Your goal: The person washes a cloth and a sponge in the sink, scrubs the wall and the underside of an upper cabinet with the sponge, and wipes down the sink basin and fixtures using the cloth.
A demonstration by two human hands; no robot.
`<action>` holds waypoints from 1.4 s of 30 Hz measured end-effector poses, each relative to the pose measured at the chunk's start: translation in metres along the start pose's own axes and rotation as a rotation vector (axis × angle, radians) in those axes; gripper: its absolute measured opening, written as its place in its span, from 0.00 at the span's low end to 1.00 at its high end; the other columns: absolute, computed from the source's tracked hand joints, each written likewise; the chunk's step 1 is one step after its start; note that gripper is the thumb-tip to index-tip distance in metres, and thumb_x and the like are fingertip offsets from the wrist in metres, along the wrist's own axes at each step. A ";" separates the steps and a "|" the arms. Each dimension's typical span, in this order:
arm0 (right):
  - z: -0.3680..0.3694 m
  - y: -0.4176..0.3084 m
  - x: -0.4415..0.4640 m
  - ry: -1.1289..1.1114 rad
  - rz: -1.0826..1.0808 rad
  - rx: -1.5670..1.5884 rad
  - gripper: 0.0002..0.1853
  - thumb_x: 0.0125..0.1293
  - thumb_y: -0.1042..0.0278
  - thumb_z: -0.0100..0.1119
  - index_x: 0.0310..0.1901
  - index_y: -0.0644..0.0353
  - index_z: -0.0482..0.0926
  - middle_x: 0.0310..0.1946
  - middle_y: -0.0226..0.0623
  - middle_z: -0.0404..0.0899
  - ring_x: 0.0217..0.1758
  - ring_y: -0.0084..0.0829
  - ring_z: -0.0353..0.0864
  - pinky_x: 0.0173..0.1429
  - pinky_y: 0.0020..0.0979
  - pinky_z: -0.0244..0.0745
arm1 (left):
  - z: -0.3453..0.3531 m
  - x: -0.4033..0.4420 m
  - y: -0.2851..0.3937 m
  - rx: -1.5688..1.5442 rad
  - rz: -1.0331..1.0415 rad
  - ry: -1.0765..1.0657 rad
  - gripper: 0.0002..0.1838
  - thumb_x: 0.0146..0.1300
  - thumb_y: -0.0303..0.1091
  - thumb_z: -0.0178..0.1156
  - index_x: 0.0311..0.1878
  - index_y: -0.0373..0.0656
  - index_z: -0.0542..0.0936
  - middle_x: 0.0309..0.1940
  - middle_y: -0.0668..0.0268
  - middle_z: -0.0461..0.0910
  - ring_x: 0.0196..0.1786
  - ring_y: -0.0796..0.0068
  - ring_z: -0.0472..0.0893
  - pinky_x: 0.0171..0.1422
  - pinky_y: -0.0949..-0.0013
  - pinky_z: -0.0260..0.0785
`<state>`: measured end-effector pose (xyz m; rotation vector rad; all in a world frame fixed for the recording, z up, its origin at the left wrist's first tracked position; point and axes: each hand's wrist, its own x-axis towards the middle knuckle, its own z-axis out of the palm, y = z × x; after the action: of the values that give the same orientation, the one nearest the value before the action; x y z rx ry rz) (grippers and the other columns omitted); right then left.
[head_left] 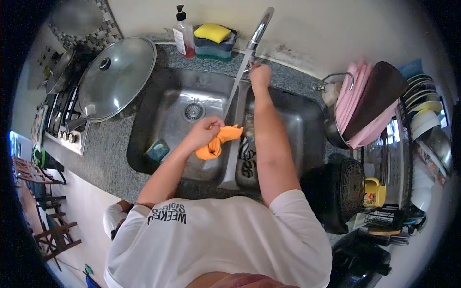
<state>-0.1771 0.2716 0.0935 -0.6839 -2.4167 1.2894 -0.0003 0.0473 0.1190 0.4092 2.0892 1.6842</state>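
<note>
My left hand (206, 132) is closed on a bunched orange cloth (210, 150) over the left sink basin (185, 91). Part of the cloth hangs below the fingers, and a corner sticks out to the right. At the back of the sink, my right hand (260, 76) is closed at the base of the chrome tap (260, 29), on its handle, which the fingers mostly hide. A stream of water (234, 91) runs from the spout down into the left basin, just beyond my left hand.
A sponge (157, 150) lies in the left basin; dark items (248, 161) lie in the right. Behind stand a soap bottle (183, 36) and sponge holder (214, 48). A glass lid (117, 79) is left, a dish rack (408, 158) right. Another person (115, 218) is partly visible lower left.
</note>
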 end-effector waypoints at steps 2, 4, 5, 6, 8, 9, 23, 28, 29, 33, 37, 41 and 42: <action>0.015 0.029 0.019 -0.183 0.347 0.718 0.20 0.64 0.54 0.48 0.37 0.69 0.70 0.27 0.54 0.78 0.29 0.44 0.80 0.33 0.38 0.77 | -0.004 0.002 -0.004 -0.026 -0.023 0.007 0.07 0.56 0.24 0.46 0.34 0.37 0.74 0.26 0.71 0.73 0.30 0.83 0.71 0.34 0.77 0.64; 0.007 0.030 0.014 -0.265 0.414 0.858 0.20 0.65 0.53 0.46 0.41 0.67 0.68 0.28 0.51 0.77 0.31 0.41 0.80 0.34 0.34 0.77 | -0.003 0.009 -0.007 -0.147 -0.019 0.005 0.07 0.57 0.24 0.46 0.35 0.37 0.74 0.27 0.70 0.73 0.30 0.82 0.72 0.35 0.77 0.65; 0.002 0.030 0.010 -0.307 0.445 0.928 0.20 0.66 0.53 0.45 0.42 0.66 0.67 0.29 0.50 0.77 0.32 0.39 0.80 0.34 0.32 0.77 | 0.000 0.013 -0.009 -0.208 -0.015 0.005 0.07 0.57 0.24 0.46 0.35 0.37 0.74 0.28 0.70 0.73 0.30 0.82 0.72 0.35 0.77 0.65; -0.003 0.028 0.000 -0.298 0.413 0.965 0.21 0.65 0.53 0.46 0.45 0.66 0.66 0.32 0.49 0.77 0.35 0.40 0.79 0.37 0.33 0.77 | 0.003 0.016 -0.011 -0.292 -0.024 0.035 0.07 0.58 0.24 0.45 0.36 0.37 0.74 0.28 0.70 0.73 0.31 0.82 0.72 0.35 0.76 0.65; -0.016 0.019 -0.036 -0.282 0.340 1.048 0.23 0.64 0.52 0.49 0.49 0.65 0.64 0.37 0.48 0.76 0.40 0.40 0.78 0.42 0.33 0.75 | 0.007 0.027 -0.011 -0.451 -0.036 0.099 0.07 0.59 0.24 0.45 0.37 0.37 0.73 0.29 0.70 0.74 0.31 0.81 0.73 0.35 0.76 0.66; -0.033 0.001 -0.070 -0.301 0.320 0.974 0.25 0.64 0.52 0.50 0.53 0.64 0.61 0.40 0.45 0.75 0.43 0.38 0.76 0.46 0.33 0.73 | 0.008 0.028 -0.002 -0.504 -0.069 0.139 0.08 0.62 0.25 0.43 0.41 0.38 0.72 0.32 0.69 0.74 0.34 0.80 0.73 0.38 0.75 0.67; -0.096 0.065 0.102 0.921 -0.129 0.326 0.31 0.56 0.66 0.57 0.59 0.67 0.56 0.53 0.49 0.61 0.55 0.48 0.63 0.60 0.40 0.60 | 0.018 -0.005 -0.044 -0.283 -0.144 0.196 0.39 0.64 0.63 0.27 0.67 0.41 0.50 0.67 0.57 0.48 0.70 0.62 0.45 0.71 0.58 0.39; -0.064 0.007 0.170 1.000 0.338 0.270 0.29 0.56 0.65 0.55 0.57 0.66 0.58 0.50 0.51 0.61 0.55 0.52 0.59 0.58 0.49 0.56 | -0.010 -0.026 -0.072 -0.323 -0.218 0.333 0.41 0.62 0.66 0.28 0.67 0.42 0.51 0.66 0.57 0.50 0.69 0.60 0.50 0.70 0.56 0.42; -0.034 0.015 0.188 1.218 0.152 0.187 0.28 0.56 0.65 0.55 0.56 0.65 0.59 0.52 0.51 0.60 0.59 0.51 0.56 0.59 0.51 0.51 | -0.015 -0.029 -0.067 -0.324 -0.225 0.355 0.41 0.61 0.67 0.28 0.67 0.42 0.51 0.65 0.57 0.51 0.68 0.60 0.51 0.70 0.56 0.43; -0.007 0.007 0.116 0.783 -0.687 -0.256 0.25 0.48 0.73 0.57 0.51 0.62 0.66 0.55 0.54 0.59 0.61 0.55 0.54 0.61 0.51 0.51 | -0.008 -0.020 -0.051 -0.290 -0.164 0.358 0.42 0.59 0.69 0.31 0.65 0.42 0.54 0.62 0.56 0.55 0.66 0.59 0.55 0.68 0.55 0.45; -0.004 0.053 0.124 0.147 -1.069 -0.425 0.17 0.47 0.73 0.55 0.42 0.56 0.76 0.45 0.46 0.71 0.55 0.46 0.65 0.57 0.49 0.58 | 0.007 -0.009 -0.051 -0.208 -0.139 0.259 0.40 0.62 0.65 0.27 0.65 0.41 0.53 0.63 0.54 0.55 0.66 0.60 0.56 0.68 0.57 0.47; -0.038 0.068 0.138 -0.136 -0.997 -0.688 0.08 0.51 0.71 0.52 0.31 0.56 0.81 0.31 0.39 0.78 0.42 0.39 0.76 0.46 0.44 0.67 | 0.014 -0.013 -0.030 -0.128 -0.168 0.151 0.38 0.64 0.62 0.26 0.63 0.39 0.58 0.59 0.54 0.62 0.61 0.61 0.64 0.66 0.59 0.51; -0.045 0.074 0.147 -0.125 -0.918 -0.717 0.07 0.51 0.71 0.53 0.28 0.56 0.81 0.27 0.37 0.79 0.38 0.39 0.78 0.43 0.42 0.70 | 0.009 -0.021 -0.030 -0.111 -0.154 0.116 0.38 0.64 0.62 0.26 0.63 0.39 0.58 0.58 0.54 0.62 0.61 0.61 0.64 0.66 0.59 0.51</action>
<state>-0.2590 0.4179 0.0637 0.3916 -2.7155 0.0987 0.0235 0.0388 0.0909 0.1151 2.0379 1.7582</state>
